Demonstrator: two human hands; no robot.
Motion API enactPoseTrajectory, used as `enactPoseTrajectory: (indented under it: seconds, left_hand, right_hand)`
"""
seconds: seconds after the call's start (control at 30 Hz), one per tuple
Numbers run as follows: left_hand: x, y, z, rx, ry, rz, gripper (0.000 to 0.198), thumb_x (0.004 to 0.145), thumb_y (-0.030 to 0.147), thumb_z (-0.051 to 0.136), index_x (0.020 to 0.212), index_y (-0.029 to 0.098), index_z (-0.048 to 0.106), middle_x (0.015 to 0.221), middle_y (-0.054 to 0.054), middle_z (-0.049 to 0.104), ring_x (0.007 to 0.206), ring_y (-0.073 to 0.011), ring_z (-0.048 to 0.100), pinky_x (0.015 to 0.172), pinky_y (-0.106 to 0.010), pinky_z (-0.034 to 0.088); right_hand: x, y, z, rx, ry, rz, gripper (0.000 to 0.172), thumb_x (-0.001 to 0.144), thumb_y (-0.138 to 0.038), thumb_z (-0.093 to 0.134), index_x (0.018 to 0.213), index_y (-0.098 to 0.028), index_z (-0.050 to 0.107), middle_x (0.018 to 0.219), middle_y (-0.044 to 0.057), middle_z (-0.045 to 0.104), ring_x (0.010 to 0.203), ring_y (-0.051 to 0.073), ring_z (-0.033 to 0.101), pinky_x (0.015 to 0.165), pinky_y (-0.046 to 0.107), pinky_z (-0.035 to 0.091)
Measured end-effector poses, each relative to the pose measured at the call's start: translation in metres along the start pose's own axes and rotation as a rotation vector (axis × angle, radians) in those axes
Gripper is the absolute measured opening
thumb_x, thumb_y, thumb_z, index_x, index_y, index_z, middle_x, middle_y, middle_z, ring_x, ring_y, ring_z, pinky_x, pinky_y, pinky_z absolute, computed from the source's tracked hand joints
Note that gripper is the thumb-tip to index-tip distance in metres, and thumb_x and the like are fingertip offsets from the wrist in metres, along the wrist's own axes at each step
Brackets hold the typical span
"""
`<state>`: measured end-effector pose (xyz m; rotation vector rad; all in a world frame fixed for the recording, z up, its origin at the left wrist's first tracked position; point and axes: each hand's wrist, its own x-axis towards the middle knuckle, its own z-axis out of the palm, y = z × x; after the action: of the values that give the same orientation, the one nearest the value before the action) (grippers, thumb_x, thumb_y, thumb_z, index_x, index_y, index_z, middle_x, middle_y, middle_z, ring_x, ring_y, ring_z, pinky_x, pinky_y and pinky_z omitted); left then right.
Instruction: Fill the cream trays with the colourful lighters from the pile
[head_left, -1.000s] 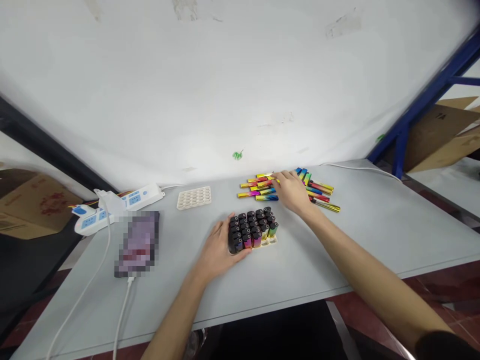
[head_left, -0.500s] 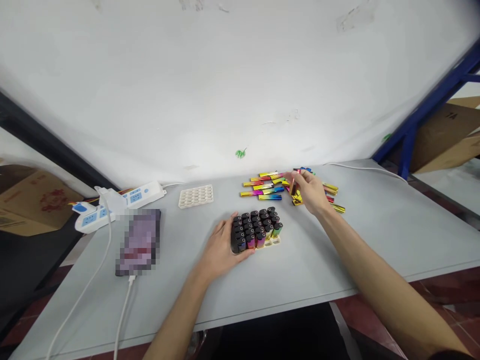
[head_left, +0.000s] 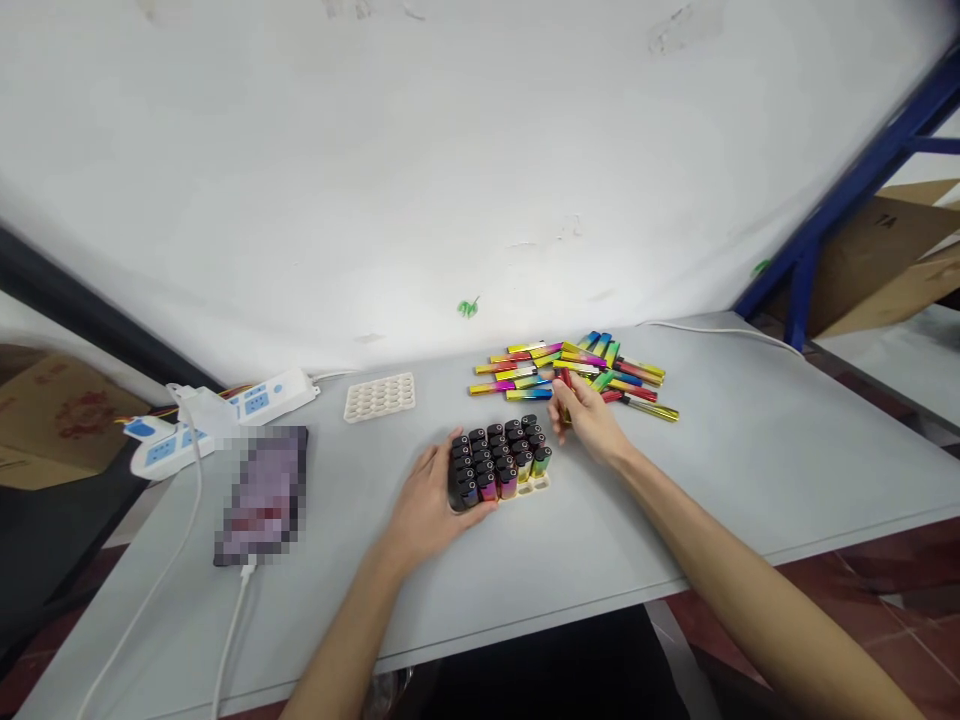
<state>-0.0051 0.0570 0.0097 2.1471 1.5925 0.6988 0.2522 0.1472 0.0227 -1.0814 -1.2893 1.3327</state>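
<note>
A cream tray (head_left: 538, 486) filled with several upright black-capped rainbow lighters (head_left: 496, 458) stands mid-table. My left hand (head_left: 421, 505) cups the tray's left side, fingers curled against it. My right hand (head_left: 587, 414) hovers just right of the tray, closed on a red and gold lighter (head_left: 564, 384) held roughly upright. Behind it lies a loose pile of several shiny multicoloured lighters (head_left: 570, 368) flat on the table.
An empty cream tray (head_left: 379, 396) lies behind and to the left. A phone (head_left: 262, 493) on a white cable and a white power strip (head_left: 217, 418) sit at the left. The grey table (head_left: 750, 450) meets a white wall; blue shelving (head_left: 840, 205) and cardboard boxes stand right.
My right hand picked a lighter out of the pile and brought it toward me, down to the tray's right side. My left hand stayed on the tray.
</note>
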Motion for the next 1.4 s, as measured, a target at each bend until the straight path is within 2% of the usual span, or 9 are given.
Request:
enactPoseTrajectory:
  seconds: [0.17, 0.23, 0.4, 0.47, 0.53, 0.67, 0.83, 1.1, 1.4]
  left_hand:
    - [0.000, 0.001, 0.000, -0.004, 0.008, -0.002, 0.092, 0.077, 0.051, 0.073, 0.150, 0.023, 0.025, 0.140, -0.013, 0.052, 0.131, -0.0324, 0.049, 0.108, -0.049, 0.041]
    - [0.000, 0.002, 0.000, 0.000, 0.007, -0.011, 0.092, 0.078, 0.051, 0.073, 0.151, 0.024, 0.024, 0.140, -0.013, 0.052, 0.131, -0.0325, 0.048, 0.109, -0.050, 0.040]
    - [0.000, 0.001, 0.000, 0.014, 0.003, 0.004, 0.091, 0.078, 0.052, 0.072, 0.151, 0.025, 0.023, 0.144, -0.012, 0.049, 0.133, -0.0324, 0.046, 0.110, -0.050, 0.038]
    - [0.001, 0.001, 0.000, 0.015, 0.004, -0.002, 0.093, 0.078, 0.052, 0.072, 0.152, 0.025, 0.022, 0.143, -0.012, 0.050, 0.132, -0.0323, 0.047, 0.109, -0.050, 0.040]
    - [0.001, 0.001, 0.000, 0.019, 0.001, -0.018, 0.094, 0.078, 0.053, 0.072, 0.152, 0.025, 0.022, 0.142, -0.013, 0.050, 0.132, -0.0326, 0.048, 0.109, -0.050, 0.040]
    - [0.000, 0.001, 0.000, 0.020, -0.006, -0.033, 0.094, 0.078, 0.055, 0.071, 0.152, 0.025, 0.022, 0.142, -0.013, 0.049, 0.133, -0.0327, 0.046, 0.109, -0.050, 0.039]
    - [0.000, 0.001, 0.000, 0.023, -0.006, -0.033, 0.094, 0.078, 0.055, 0.071, 0.152, 0.025, 0.022, 0.142, -0.013, 0.048, 0.133, -0.0327, 0.046, 0.110, -0.051, 0.039]
    - [0.001, -0.001, 0.000, 0.011, 0.004, -0.037, 0.095, 0.077, 0.054, 0.072, 0.152, 0.027, 0.022, 0.140, -0.012, 0.050, 0.132, -0.0328, 0.047, 0.109, -0.051, 0.040]
    - [-0.001, 0.001, 0.000, 0.002, 0.005, -0.037, 0.094, 0.077, 0.054, 0.072, 0.152, 0.026, 0.024, 0.137, -0.012, 0.052, 0.131, -0.0338, 0.048, 0.108, -0.051, 0.041]
  right_hand:
    - [-0.002, 0.001, 0.005, 0.125, -0.030, 0.095, 0.051, 0.090, -0.069, 0.041, 0.091, -0.022, 0.059, 0.056, -0.009, 0.028, 0.039, 0.006, 0.023, 0.034, 0.020, 0.023]
    - [-0.002, 0.003, 0.007, 0.149, -0.027, 0.098, 0.052, 0.089, -0.070, 0.042, 0.085, -0.021, 0.058, 0.058, -0.007, 0.032, 0.041, 0.007, 0.028, 0.035, 0.020, 0.025]
    - [-0.003, 0.006, 0.011, 0.131, -0.039, 0.069, 0.043, 0.085, -0.067, 0.054, 0.085, -0.025, 0.046, 0.069, -0.003, 0.055, 0.054, 0.014, 0.054, 0.040, 0.023, 0.041]
    - [-0.003, 0.006, 0.011, 0.172, -0.053, 0.083, 0.042, 0.086, -0.067, 0.053, 0.087, -0.027, 0.043, 0.063, -0.006, 0.052, 0.047, 0.013, 0.049, 0.037, 0.022, 0.036]
    - [-0.003, 0.005, 0.011, 0.225, -0.070, 0.133, 0.042, 0.087, -0.068, 0.050, 0.087, -0.026, 0.044, 0.056, -0.009, 0.041, 0.039, 0.009, 0.035, 0.035, 0.019, 0.025]
    - [-0.003, 0.002, 0.009, 0.279, -0.114, 0.230, 0.061, 0.087, -0.077, 0.036, 0.062, -0.021, 0.040, 0.050, -0.008, 0.023, 0.040, 0.006, 0.014, 0.038, 0.020, 0.011]
    - [-0.002, 0.002, 0.011, 0.249, -0.050, 0.240, 0.063, 0.088, -0.070, 0.042, 0.051, -0.021, 0.027, 0.047, -0.007, 0.016, 0.041, 0.007, 0.011, 0.040, 0.023, 0.009]
    - [0.000, 0.003, 0.013, 0.243, 0.033, 0.288, 0.053, 0.092, -0.053, 0.039, 0.051, -0.023, 0.025, 0.043, -0.007, 0.017, 0.038, 0.007, 0.010, 0.038, 0.024, 0.008]
    - [-0.003, 0.002, 0.012, 0.282, -0.026, 0.238, 0.064, 0.086, -0.073, 0.042, 0.050, -0.023, 0.026, 0.046, -0.007, 0.015, 0.041, 0.008, 0.009, 0.040, 0.024, 0.007]
